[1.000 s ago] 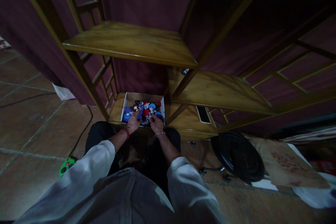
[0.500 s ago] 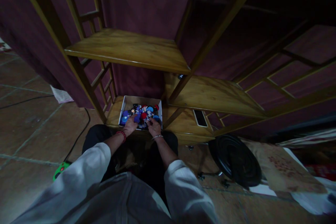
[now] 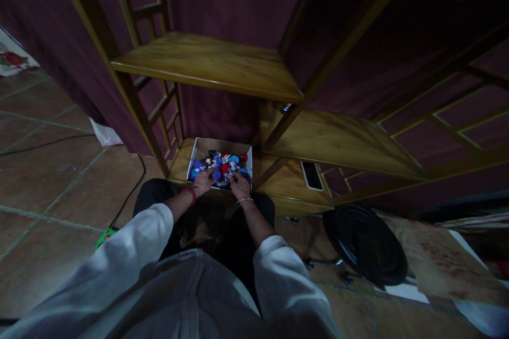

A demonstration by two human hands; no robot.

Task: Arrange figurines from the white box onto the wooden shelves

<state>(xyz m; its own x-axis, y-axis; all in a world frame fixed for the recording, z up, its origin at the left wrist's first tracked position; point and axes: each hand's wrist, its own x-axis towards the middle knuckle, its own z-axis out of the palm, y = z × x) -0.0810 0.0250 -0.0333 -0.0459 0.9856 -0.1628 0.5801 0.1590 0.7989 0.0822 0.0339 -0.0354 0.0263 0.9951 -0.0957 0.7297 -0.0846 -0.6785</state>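
A shallow white cardboard box [image 3: 225, 142] sits on the low wooden shelf, filled with small figures [image 3: 234, 166] in blue, purple, black and red. My left hand [image 3: 203, 183], with a red bead bracelet, reaches over the box's near left side. Its fingers are closed on a round purple-blue piece [image 3: 216, 175]. Over the near right side is my right hand [image 3: 240, 187], wearing a silver bracelet. Its fingertips are pinched together, and the small thing between them is too dark to make out. Between the hands lies a round red piece [image 3: 224, 168].
An upper wooden shelf [image 3: 207, 66] overhangs the box, and another shelf [image 3: 334, 140] extends right. A phone-like dark slab [image 3: 312, 175] lies to the right. Right of my knees stands a black round stool [image 3: 366, 243]. A green object [image 3: 105, 237] with a cable lies on the floor.
The whole view has shifted, so the box and shelves appear slightly farther right and higher. Both hands stay over the box, with only small finger movements.
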